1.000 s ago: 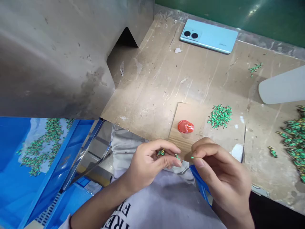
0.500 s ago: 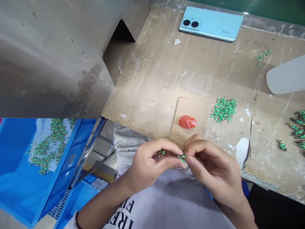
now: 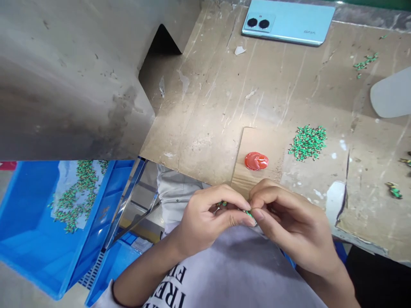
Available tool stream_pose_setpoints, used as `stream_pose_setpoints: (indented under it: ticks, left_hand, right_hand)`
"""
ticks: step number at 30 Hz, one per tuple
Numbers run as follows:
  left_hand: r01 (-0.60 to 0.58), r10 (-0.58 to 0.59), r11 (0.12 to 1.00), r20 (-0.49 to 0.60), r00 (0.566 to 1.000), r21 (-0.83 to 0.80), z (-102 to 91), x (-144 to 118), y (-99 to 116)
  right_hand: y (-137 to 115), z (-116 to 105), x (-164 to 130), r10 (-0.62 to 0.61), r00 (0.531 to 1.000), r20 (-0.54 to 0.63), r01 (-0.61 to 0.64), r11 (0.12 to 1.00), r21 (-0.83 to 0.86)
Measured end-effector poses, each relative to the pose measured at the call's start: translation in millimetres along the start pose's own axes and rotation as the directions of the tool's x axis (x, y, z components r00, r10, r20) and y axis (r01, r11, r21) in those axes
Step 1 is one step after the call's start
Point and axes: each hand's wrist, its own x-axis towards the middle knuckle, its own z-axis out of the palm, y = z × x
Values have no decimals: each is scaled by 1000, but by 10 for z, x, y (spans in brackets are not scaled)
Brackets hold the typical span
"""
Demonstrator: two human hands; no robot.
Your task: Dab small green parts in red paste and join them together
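Bench (image 3: 205, 111) runs across most of the view: flat tan-brown covering, badly worn, long pale scratches, white smears and flecks. Covering is torn near the front edge at right, leaving a white patch (image 3: 335, 199). Rear edge has a mottled grey strip (image 3: 369, 18), then a sliver of dark green surface (image 3: 385, 3) at top right, can't tell if wall or panel. Left side: big grey sheet-metal housing (image 3: 70, 77), stained and scuffed, with an angular cutout, black inside. Shiny metal stand (image 3: 126, 203) below the bench's left edge. Grey floor (image 3: 13, 285) at bottom left. Lighting: bright sheen mid-bench, soft shadows toward the right. Light source out of frame.
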Motion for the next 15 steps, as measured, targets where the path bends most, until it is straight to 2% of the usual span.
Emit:
stream_pose_setpoints:
  ticks: [10, 15]
  left_hand:
    - [-3, 3, 1000, 15, 1000, 9, -16, -8, -26]
    - [-65, 65, 997, 7, 998, 50, -11, 0, -23]
  right_hand:
    - [-42, -96, 18, -7, 994, 106, 12, 999, -44]
    - [-150, -136, 56, -48, 991, 127, 62, 992, -109]
